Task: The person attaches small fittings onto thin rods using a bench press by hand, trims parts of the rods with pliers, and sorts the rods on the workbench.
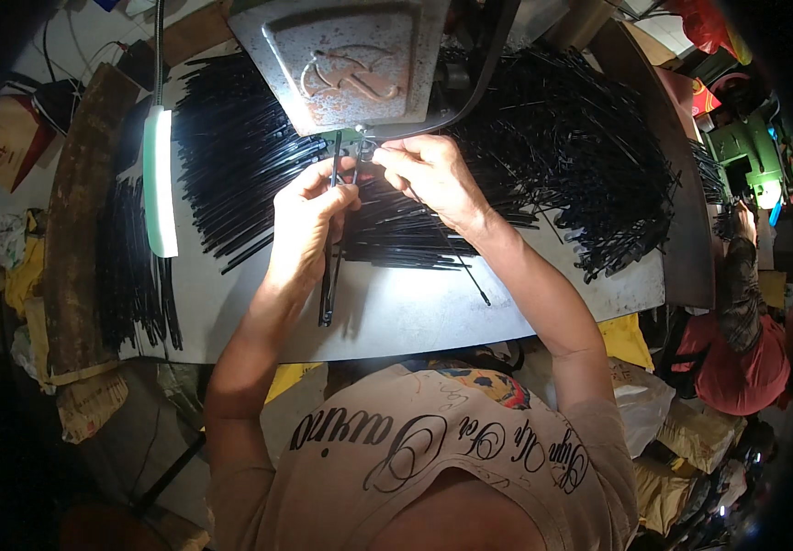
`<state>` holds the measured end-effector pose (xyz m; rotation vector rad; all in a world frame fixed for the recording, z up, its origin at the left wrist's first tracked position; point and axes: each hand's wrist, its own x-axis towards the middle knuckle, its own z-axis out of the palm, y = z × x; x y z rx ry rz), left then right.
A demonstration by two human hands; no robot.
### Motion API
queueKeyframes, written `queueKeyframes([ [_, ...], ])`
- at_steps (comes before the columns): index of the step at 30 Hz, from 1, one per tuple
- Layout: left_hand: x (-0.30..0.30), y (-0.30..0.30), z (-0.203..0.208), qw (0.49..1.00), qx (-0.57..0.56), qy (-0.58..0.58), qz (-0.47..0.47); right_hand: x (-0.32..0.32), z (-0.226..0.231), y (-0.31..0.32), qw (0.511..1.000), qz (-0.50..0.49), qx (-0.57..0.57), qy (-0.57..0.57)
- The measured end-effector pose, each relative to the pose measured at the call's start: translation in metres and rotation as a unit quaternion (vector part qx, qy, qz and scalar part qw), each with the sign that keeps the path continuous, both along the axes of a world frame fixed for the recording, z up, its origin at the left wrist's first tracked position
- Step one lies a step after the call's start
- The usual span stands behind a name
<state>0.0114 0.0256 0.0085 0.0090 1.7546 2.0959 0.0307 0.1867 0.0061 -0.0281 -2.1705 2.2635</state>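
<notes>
Thin black metal rods, which look like umbrella ribs (327,285), stand in my left hand (316,200). Its thumb and fingers close round them, and their upper ends reach to just below the grey machine head (346,64). My right hand (438,176) is beside it on the right, pinching near the machine's small working tip (361,131). A single thin rib (466,273) slants down from under this hand to the bare tabletop. What exactly sits between the right fingertips is too small to make out.
Large heaps of black ribs (240,156) cover the table (415,321) behind and right of my hands. A lit lamp (161,184) hangs at the left, by a wooden board (84,230). Another person (741,367) works at a green machine (745,151) at far right.
</notes>
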Motion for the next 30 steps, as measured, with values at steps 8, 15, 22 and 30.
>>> queueKeyframes([
  [8, 0.001, 0.001, -0.001, 1.0, -0.004, 0.001, -0.011, -0.003, -0.006, -0.002, 1.0, 0.001, 0.018, 0.005],
  [15, 0.0, 0.001, -0.003, 1.0, -0.009, 0.003, -0.006, 0.0, -0.003, -0.006, 1.0, -0.008, -0.021, -0.015],
  [22, 0.001, -0.001, 0.001, 0.999, -0.026, 0.022, -0.019, 0.003, -0.001, -0.007, 0.993, -0.006, -0.093, -0.072],
  [30, 0.003, -0.011, 0.004, 0.998, -0.005, -0.018, -0.059, 0.008, -0.003, -0.008, 0.992, 0.018, -0.116, -0.049],
])
